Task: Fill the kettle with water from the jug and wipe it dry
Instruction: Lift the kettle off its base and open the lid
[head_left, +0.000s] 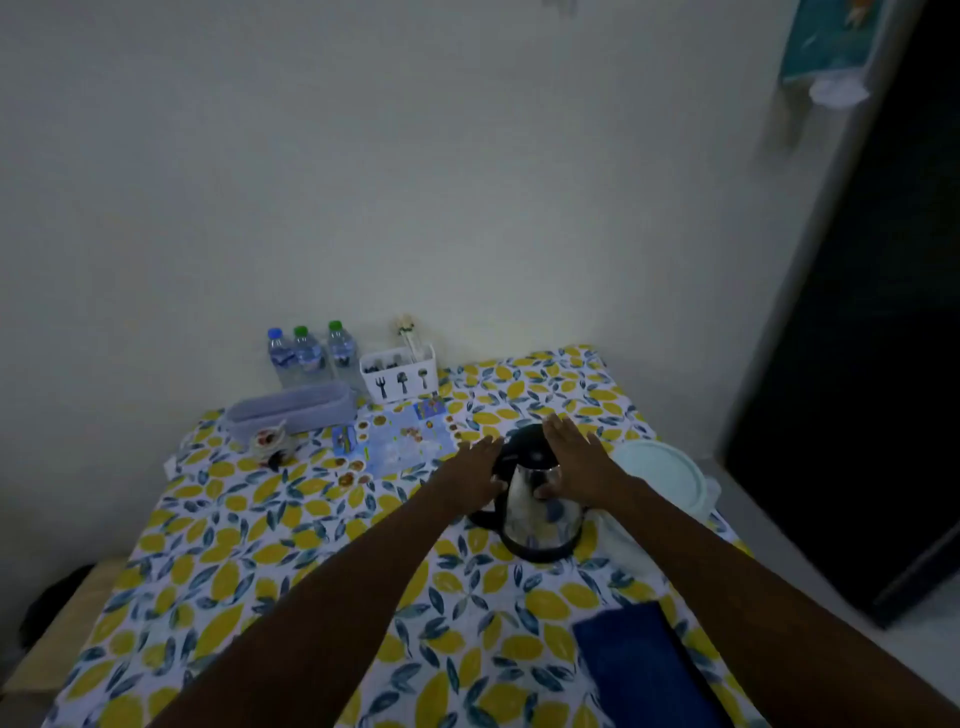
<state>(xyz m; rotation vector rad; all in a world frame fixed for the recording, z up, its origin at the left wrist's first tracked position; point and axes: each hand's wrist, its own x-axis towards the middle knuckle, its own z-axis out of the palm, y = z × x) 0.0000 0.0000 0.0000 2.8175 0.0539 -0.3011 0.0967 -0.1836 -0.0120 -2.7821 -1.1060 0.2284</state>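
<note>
- At bench centre-right, the kettle (540, 512) is flanked by both hands, one on each side.
- Left hand (480, 467) is held flat with fingers extended against the kettle's left side, by the black handle; no curl around anything is seen, so it is read as released.
- Right hand (574, 460) is likewise spread flat, palm against the upper right of the kettle body, thumb on the steel; nothing is clenched.
- Whether real pressure is applied by either palm cannot be told.
- Kettle is seen upright, steel body, black lid shut, seated on its black base ring on the lemon-print cloth (270, 561) covering the bench.
- Just right of the kettle, a pale round container with lid (662, 470) is seen, partly hidden by the right forearm; whether this is the jug cannot be told.
- Near the front right edge, a folded dark blue cloth (634, 665) is laid flat, well apart from the kettle.
- Left of the kettle, a printed card or mat (400, 436) is lying flat.
- Along the wall: three water bottles (309, 353), a white cutlery caddy (400, 374), a grey oblong tub (291, 410).
- Small blurred items (270, 444) in front of the tub cannot be identified.
</note>
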